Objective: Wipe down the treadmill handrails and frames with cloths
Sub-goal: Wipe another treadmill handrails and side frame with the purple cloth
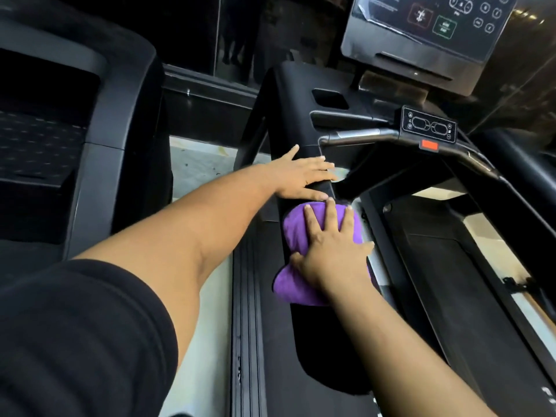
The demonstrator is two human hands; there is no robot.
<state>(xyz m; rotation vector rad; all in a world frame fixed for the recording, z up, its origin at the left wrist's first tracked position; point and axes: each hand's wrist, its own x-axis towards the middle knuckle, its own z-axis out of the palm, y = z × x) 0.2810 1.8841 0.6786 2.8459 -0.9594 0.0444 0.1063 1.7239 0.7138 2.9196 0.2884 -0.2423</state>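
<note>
A black sleeve (pixel 75 335) is filling the lower left corner, nearest the camera, and the bare left forearm is stretching out from it toward the treadmill. Farther up, the purple cloth (pixel 296 233) is lying on the wide black left handrail (pixel 325 341) of the treadmill, bunched and draped over the rail's top, with one fold hanging toward the rail's outer side. The right hand (pixel 331 248) is pressing down flat on the cloth, fingers straight and spread apart, thumb reaching toward the rail's inner edge; it is not curling around anything. Just beyond the cloth, the left hand (pixel 304 177) is resting palm down on the same handrail, fingers straight and close together, thumb lying next to the cloth's far edge, gripping nothing.

Past the hands, the handrail is rising to meet the black console housing (pixel 301 94). To the right, a small control panel (pixel 428 125) with oval buttons is sitting on the crossbar, with a red tab (pixel 429 145) just under it. The display screen (pixel 427 28) is standing above, showing faint icons. The running belt (pixel 463 296) is lying below on the right. A second dark machine (pixel 90 130) is standing to the left, well apart, with pale floor (pixel 198 164) between.
</note>
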